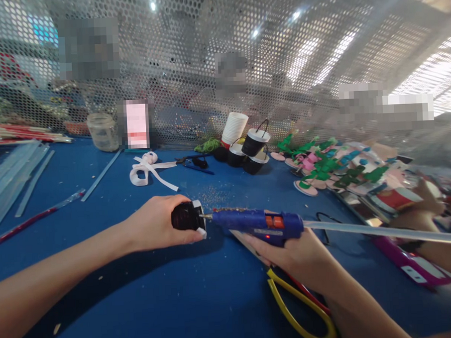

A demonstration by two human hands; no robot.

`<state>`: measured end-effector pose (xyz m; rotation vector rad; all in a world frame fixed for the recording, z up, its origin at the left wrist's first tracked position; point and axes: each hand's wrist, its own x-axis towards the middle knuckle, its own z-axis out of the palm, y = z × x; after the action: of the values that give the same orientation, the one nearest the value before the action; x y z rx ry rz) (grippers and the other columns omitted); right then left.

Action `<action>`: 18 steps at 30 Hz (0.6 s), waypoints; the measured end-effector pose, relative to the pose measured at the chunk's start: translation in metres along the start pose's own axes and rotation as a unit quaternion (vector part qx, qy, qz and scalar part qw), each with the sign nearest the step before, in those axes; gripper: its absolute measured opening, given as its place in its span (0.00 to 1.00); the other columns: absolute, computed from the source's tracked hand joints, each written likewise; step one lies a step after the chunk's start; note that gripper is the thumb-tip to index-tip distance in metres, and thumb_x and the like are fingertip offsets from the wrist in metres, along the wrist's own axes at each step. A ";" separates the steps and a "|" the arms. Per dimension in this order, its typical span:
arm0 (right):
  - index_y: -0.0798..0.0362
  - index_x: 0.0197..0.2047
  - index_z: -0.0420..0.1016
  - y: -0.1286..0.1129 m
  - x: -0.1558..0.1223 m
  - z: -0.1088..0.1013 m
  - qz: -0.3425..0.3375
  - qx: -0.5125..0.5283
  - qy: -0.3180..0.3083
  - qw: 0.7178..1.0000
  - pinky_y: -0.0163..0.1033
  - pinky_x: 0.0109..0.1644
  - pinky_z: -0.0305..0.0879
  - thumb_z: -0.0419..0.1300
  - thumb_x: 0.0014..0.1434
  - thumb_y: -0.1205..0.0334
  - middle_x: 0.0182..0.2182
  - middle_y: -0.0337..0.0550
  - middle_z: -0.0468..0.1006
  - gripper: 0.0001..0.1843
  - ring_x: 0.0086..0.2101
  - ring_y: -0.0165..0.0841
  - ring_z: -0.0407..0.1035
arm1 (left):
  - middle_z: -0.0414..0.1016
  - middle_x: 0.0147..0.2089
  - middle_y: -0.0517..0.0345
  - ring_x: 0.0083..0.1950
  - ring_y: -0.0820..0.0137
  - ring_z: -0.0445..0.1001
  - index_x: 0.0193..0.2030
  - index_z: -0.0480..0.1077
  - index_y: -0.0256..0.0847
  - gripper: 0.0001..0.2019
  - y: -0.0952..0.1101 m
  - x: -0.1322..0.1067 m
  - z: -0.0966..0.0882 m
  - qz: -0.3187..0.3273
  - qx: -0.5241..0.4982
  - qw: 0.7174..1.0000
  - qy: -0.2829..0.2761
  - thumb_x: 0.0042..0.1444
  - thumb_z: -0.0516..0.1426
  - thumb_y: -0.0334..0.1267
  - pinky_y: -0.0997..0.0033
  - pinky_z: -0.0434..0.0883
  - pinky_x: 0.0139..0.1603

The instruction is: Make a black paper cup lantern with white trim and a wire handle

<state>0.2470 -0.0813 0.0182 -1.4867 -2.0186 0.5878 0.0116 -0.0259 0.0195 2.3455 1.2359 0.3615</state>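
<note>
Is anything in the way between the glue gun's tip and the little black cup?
Nothing visible. The left hand holds the black cup, and the tip of the glue gun in the right hand overlaps the cup's white rim here.

Between the left hand (162, 221) and the yellow-handled scissors (278, 303), the near part of the blue table (160, 306) leaves free passage, with only small scraps (56, 328). To the right, the glue gun (250, 221), its long glue stick (381, 231) and another person's arm (448, 256) obstruct. Beyond the left hand lies white ribbon (147, 162); farther, a perforated panel (186, 41) closes the back.
</note>
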 end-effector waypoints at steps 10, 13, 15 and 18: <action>0.52 0.25 0.70 -0.004 0.002 0.012 0.015 0.069 0.025 0.997 0.33 0.23 0.67 0.56 0.49 0.60 0.19 0.38 0.74 0.06 0.20 0.30 0.68 | 0.73 0.36 0.54 0.35 0.65 0.71 0.42 0.67 0.37 0.25 -0.005 0.001 0.004 0.026 0.026 0.999 0.022 0.42 0.55 0.54 0.70 0.65 0.33; 0.52 0.28 0.73 -0.006 0.003 0.005 0.004 0.062 0.004 0.998 0.34 0.26 0.68 0.59 0.47 0.60 0.22 0.40 0.77 0.05 0.23 0.33 0.70 | 0.73 0.38 0.53 0.37 0.64 0.71 0.43 0.67 0.38 0.25 -0.007 0.000 0.006 0.023 0.042 0.998 0.033 0.42 0.55 0.54 0.69 0.65 0.36; 0.52 0.28 0.74 -0.006 0.004 0.003 -0.007 0.051 -0.007 0.999 0.34 0.25 0.68 0.59 0.46 0.61 0.22 0.40 0.77 0.05 0.22 0.33 0.70 | 0.73 0.40 0.52 0.39 0.62 0.71 0.44 0.66 0.38 0.26 -0.007 0.000 0.006 0.015 0.057 0.997 0.040 0.42 0.55 0.55 0.67 0.66 0.37; 0.51 0.25 0.74 -0.008 0.004 0.006 -0.011 0.050 0.014 0.999 0.34 0.21 0.65 0.58 0.47 0.62 0.18 0.38 0.74 0.04 0.20 0.32 0.68 | 0.72 0.42 0.50 0.41 0.59 0.71 0.46 0.65 0.38 0.28 -0.007 -0.001 0.007 0.006 0.087 0.995 0.048 0.42 0.55 0.55 0.65 0.66 0.38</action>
<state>0.2370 -0.0799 0.0194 -1.4046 -1.9528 0.6460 0.0091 -0.0253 0.0099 2.5091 1.3488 0.3892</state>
